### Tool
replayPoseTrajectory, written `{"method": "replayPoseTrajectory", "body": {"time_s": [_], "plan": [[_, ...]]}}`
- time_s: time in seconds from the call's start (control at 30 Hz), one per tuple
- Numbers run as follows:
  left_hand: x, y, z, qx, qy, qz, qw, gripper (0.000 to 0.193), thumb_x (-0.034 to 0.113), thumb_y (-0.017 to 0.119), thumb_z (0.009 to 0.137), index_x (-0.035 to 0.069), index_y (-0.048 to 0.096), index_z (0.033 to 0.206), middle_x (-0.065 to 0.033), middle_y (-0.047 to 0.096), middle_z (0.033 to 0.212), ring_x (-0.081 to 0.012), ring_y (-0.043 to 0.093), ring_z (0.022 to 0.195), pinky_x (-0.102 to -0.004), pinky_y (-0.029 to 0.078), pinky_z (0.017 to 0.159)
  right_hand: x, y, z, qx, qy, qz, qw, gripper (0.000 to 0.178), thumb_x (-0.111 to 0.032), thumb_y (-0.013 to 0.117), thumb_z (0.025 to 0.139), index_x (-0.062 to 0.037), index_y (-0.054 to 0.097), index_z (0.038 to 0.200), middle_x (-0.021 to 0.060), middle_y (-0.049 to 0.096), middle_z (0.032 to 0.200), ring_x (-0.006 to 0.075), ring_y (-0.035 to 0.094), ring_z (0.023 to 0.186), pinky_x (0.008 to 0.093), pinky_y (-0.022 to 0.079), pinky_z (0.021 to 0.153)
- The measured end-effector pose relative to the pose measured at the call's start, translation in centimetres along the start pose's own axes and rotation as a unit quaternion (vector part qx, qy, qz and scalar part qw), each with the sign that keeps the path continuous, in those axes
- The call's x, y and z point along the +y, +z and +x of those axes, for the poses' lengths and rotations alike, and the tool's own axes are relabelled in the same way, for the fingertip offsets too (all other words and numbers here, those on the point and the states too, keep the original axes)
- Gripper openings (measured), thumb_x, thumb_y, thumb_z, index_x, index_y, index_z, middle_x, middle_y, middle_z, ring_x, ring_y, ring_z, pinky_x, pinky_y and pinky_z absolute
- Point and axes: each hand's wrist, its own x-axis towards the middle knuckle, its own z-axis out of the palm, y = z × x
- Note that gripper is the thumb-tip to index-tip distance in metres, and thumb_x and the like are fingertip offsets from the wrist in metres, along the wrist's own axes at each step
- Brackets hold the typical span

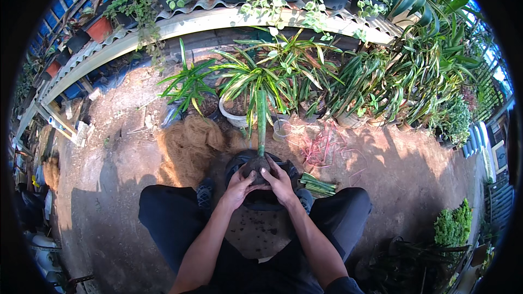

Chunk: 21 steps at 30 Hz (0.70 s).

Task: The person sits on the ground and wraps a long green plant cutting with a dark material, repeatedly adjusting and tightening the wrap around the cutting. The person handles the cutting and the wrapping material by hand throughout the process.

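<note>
Both hands are wrapped around a dark ball of soil (254, 168) with a long green leaf cutting (262, 122) standing upright from its top. My left hand (236, 187) cups the ball from the left, and my right hand (280, 182) presses on it from the right, with the thumbs close together on the near side. Beneath them, between my feet, is a black tub (233, 164) whose contents are mostly hidden by my hands. Right of the tub, by my right shoe, lies a bundle of cut green leaves (317, 185).
Brown fibre (188, 149) is heaped at left, and pink-red string (322, 149) lies tangled at right. A small clear cup (281, 129) stands ahead, before potted plants (234, 117). Beyond runs a raised shelf (212, 20) with dark planters. Shrubby greenery (453, 224) is at far right.
</note>
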Motion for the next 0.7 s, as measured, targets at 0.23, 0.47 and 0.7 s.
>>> {"method": "replayPoseTrajectory", "body": {"time_s": [0.23,0.47,0.7], "plan": [[0.0,-1.3,0.1,-0.022,-0.022,-0.106,0.994,0.047,0.015,0.06,0.095,0.002,0.041,0.137,-0.0106,0.058,0.126,-0.0214,0.061,0.113,-0.0405,0.054,0.095,1.1,-0.3,0.2,-0.057,-0.082,-0.081,0.992,0.077,-0.004,0.07,0.087,-0.005,0.028,0.151,0.01,0.053,0.135,0.0171,0.055,0.114,0.0317,0.049,0.096],[0.2,-1.1,-0.3,-0.016,0.015,-0.105,0.994,0.047,0.011,0.06,0.094,0.002,0.041,0.136,-0.0122,0.056,0.127,-0.0226,0.061,0.113,-0.0398,0.056,0.093,-0.5,-0.4,-0.2,-0.058,0.027,0.064,0.996,0.07,-0.001,0.065,0.089,-0.0064,0.031,0.15,0.01,0.05,0.137,0.0195,0.057,0.113,0.035,0.056,0.089],[0.6,-1.3,-0.5,-0.005,-0.01,-0.126,0.992,0.046,0.016,0.058,0.096,0.001,0.04,0.137,-0.0125,0.056,0.127,-0.024,0.061,0.113,-0.042,0.055,0.094,-0.2,-0.2,-0.3,-0.071,0.03,0.059,0.995,0.069,0.002,0.065,0.088,-0.0061,0.033,0.149,0.0103,0.049,0.139,0.0198,0.057,0.114,0.0344,0.057,0.088]]}}
